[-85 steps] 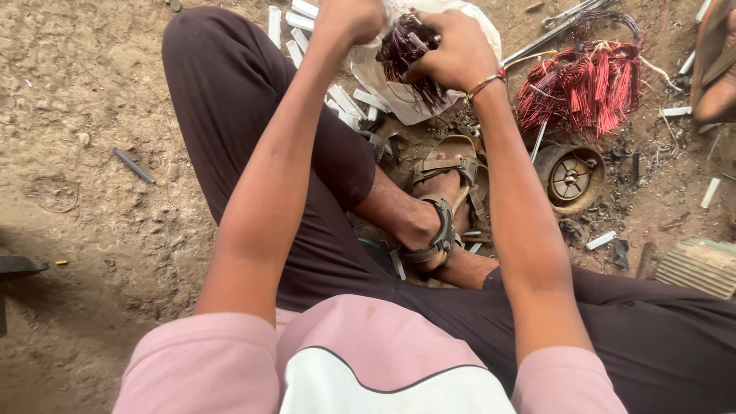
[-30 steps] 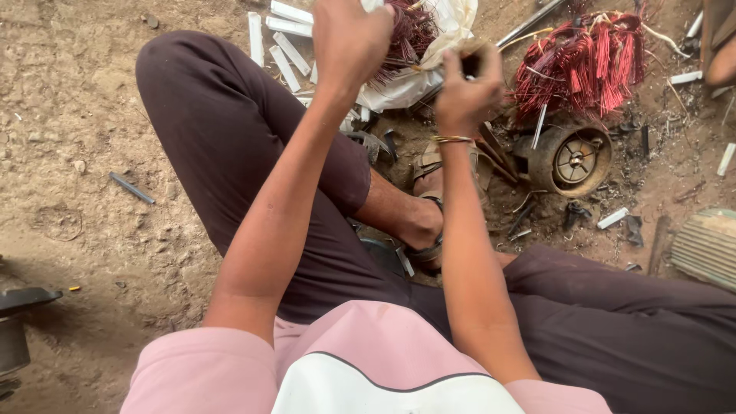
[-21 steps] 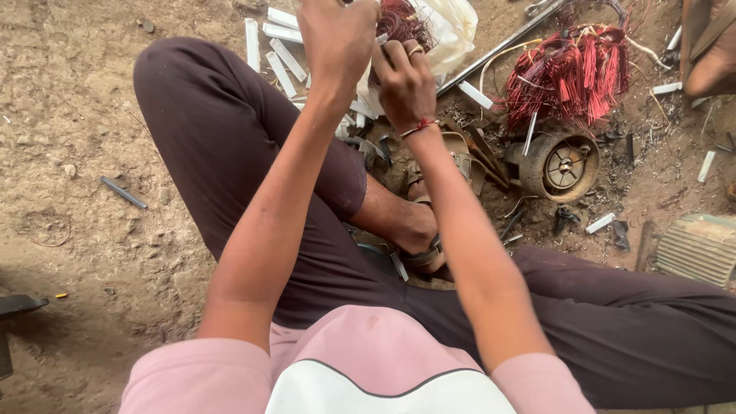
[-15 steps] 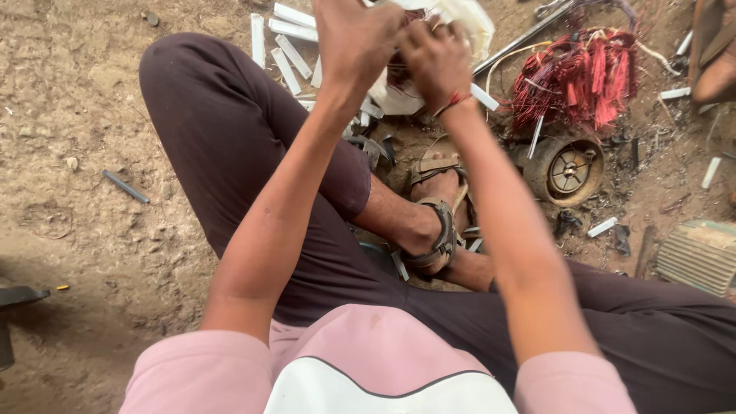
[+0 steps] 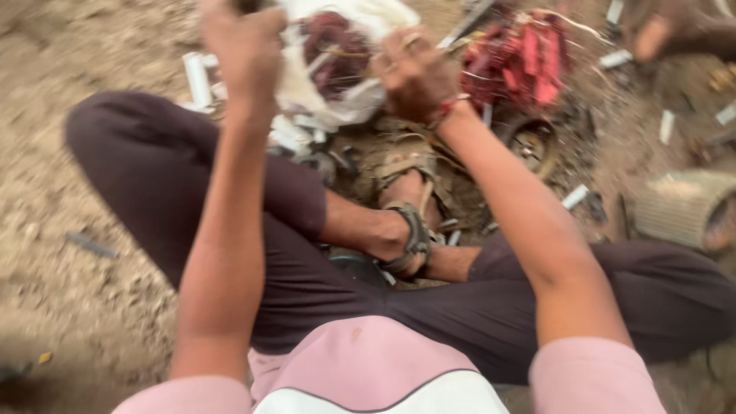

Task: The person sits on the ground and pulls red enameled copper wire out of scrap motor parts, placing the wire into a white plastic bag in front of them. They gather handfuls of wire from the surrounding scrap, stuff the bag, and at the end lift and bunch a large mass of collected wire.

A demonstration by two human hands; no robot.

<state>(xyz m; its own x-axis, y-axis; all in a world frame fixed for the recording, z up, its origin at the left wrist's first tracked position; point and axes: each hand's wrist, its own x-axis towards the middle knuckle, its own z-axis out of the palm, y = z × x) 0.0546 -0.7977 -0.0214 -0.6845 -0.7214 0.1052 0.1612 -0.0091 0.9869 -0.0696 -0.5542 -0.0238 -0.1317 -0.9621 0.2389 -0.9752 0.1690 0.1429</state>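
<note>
I sit cross-legged on dirt ground and the view is motion-blurred. My left hand (image 5: 244, 38) is raised at the top, closed on something dark that I cannot make out. My right hand (image 5: 414, 73) is closed on the edge of a white bag (image 5: 337, 77) that holds a dark red bundle of wire (image 5: 330, 42). Both hands are at the bag, which rests on the ground beyond my sandalled foot (image 5: 406, 207).
A red wire bundle (image 5: 529, 61) lies at the top right, with a round metal motor part (image 5: 533, 146) below it. Several white strips (image 5: 198, 77) lie left of the bag. A ribbed metal cylinder (image 5: 682, 207) lies at the right. Another person's foot (image 5: 675, 31) shows at the top right.
My hands have drawn apart a little at the bag, the right one moving right. The view has shifted and blurred.
</note>
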